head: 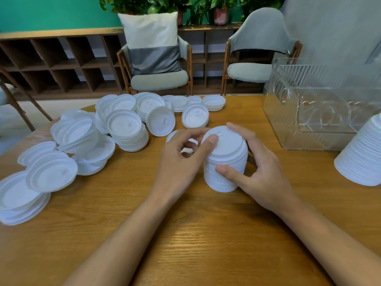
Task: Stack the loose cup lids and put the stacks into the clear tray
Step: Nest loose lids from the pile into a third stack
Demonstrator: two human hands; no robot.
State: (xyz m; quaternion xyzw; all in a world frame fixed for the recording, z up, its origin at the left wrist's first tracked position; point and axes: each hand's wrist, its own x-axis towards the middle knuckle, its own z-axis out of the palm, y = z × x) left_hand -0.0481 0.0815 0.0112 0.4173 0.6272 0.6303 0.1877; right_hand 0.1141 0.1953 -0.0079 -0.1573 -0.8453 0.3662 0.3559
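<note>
A tall stack of white cup lids (225, 159) stands upright on the wooden table (185, 234) in the middle. My right hand (253, 168) grips it from the right, thumb on its front and fingers over the back rim. My left hand (181, 159) touches the stack's top left edge with the thumb, fingers curled over a few loose lids (188, 147) behind. Several loose lids and short piles (125, 129) spread over the left and far side. The clear tray (321, 112) stands at the right rear, with no lids visible inside.
Another tall stack of white lids (362, 155) leans at the right edge, in front of the tray. Two chairs (158, 65) and a low wooden shelf stand beyond the table's far edge.
</note>
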